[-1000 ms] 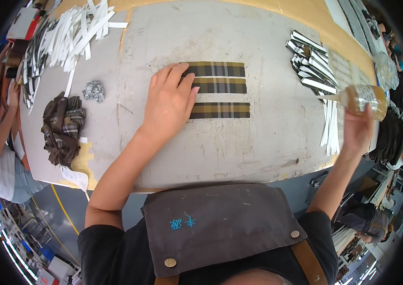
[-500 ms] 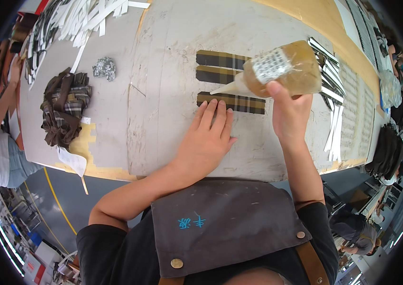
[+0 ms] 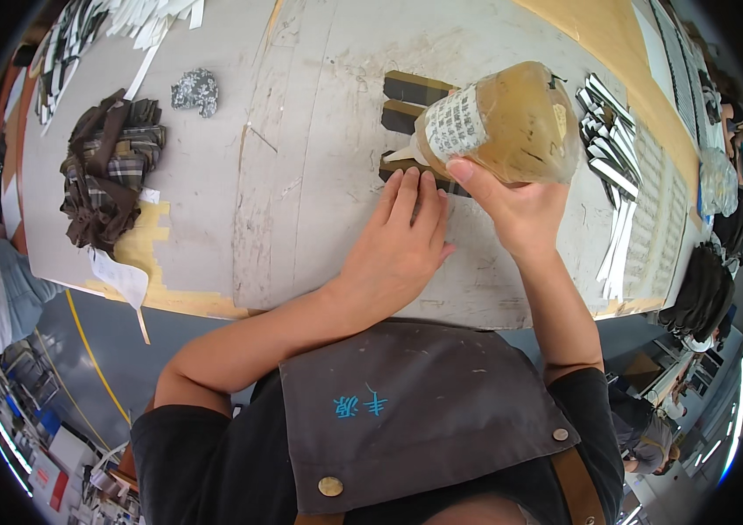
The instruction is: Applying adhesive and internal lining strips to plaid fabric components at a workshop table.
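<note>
My right hand grips a clear squeeze bottle with yellowish-brown contents and a white label. The bottle is tilted, its pale pointed nozzle aimed left at the left end of a dark plaid fabric strip. Whether the tip touches the strip I cannot tell. Stretched fingers of my left hand lie flat along the near side of this strip, and the hand holds nothing. Beyond it lie two similar strips, the farther one and the middle one, both partly hidden by the bottle.
On the left of the worktable lie a bundle of dark plaid fabric and a crumpled grey-white wad. White strips pile at the far left. Black and white strips lie right of the bottle. A person stands beyond the left edge.
The nozzle has moved left along the strip to its left end. The bottle now looks larger and tips more toward the strip. My left fingers stay on the strip; the whole view has shifted slightly.
</note>
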A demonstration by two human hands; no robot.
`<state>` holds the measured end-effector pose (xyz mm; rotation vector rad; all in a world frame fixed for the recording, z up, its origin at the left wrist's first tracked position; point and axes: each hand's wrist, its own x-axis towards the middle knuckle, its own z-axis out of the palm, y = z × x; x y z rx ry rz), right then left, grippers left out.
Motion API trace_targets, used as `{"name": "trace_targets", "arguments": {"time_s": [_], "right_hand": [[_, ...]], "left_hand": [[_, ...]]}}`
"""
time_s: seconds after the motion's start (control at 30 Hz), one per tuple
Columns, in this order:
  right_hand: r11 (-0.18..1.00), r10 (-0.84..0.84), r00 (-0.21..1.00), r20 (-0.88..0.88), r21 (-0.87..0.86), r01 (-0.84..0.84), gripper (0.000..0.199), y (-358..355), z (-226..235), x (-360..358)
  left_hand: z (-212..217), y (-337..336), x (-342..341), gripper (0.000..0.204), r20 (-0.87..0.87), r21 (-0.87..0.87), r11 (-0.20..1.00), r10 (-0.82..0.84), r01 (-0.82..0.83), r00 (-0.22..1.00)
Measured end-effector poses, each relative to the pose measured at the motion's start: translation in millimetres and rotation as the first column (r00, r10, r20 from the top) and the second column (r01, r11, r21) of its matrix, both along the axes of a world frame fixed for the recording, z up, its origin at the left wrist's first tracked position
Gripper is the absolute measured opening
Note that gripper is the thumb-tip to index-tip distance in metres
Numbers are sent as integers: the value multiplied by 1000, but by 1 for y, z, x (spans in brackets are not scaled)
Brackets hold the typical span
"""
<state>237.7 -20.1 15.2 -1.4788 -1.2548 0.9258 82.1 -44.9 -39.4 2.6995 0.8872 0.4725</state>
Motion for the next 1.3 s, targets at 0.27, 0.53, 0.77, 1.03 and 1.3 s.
{"name": "trace_targets", "arguments": {"time_s": [0.27, 0.53, 0.77, 1.03, 1.3], "right_hand": [[964, 119, 988, 94, 227, -138, 89, 6, -3, 4], [975, -7, 982, 187, 221, -35, 89, 2, 0, -3], [973, 6, 982, 189, 224, -49, 86, 4, 1, -4], [982, -82, 985, 154, 182, 54, 82, -10, 7, 19], [975, -158, 968, 196, 188, 121, 81, -28, 9, 49]], "left_hand": [[0, -1, 1, 55, 9, -14, 1000, 0, 0, 1000], [0, 0, 0, 55, 16, -9, 1000, 9, -9, 1000], [0, -1, 0, 54, 16, 0, 1000, -2, 2, 1000], [-1, -3, 0, 54, 25, -16, 1000, 12, -12, 1000], [1, -3, 1, 53, -7, -7, 1000, 7, -7, 1000]]}}
